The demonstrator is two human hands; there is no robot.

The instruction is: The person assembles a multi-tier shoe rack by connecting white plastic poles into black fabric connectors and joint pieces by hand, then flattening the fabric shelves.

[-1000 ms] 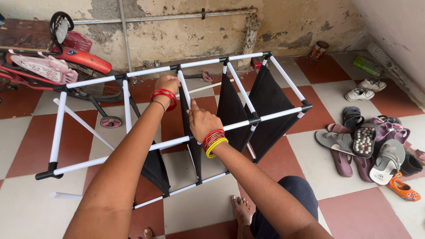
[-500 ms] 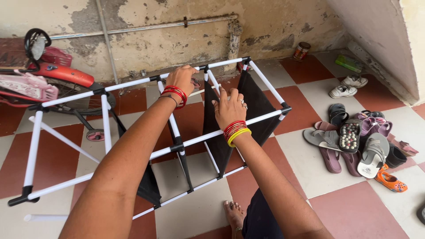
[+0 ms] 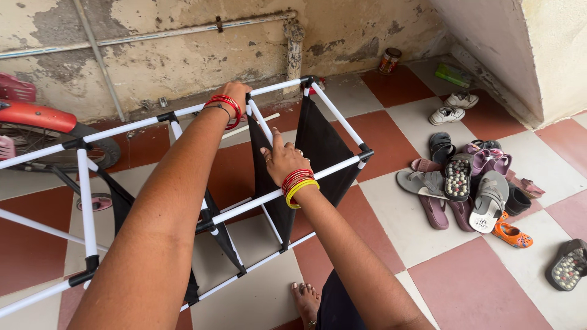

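Where a stained, peeling plaster wall (image 3: 183, 55) meets a floor of red and cream checkered tiles (image 3: 477, 281), a rack frame (image 3: 153, 119) of white tubes, black joints and black fabric panels lies on its side, spanning most of the floor. Beside it to the right sits a heap of sandals (image 3: 471, 189). At the far rail, the left hand (image 3: 235, 95) is wrapped around a white tube. Nearer, the right hand (image 3: 282, 160) rests on a black panel's top edge, fingers loosely spread, clamping nothing.
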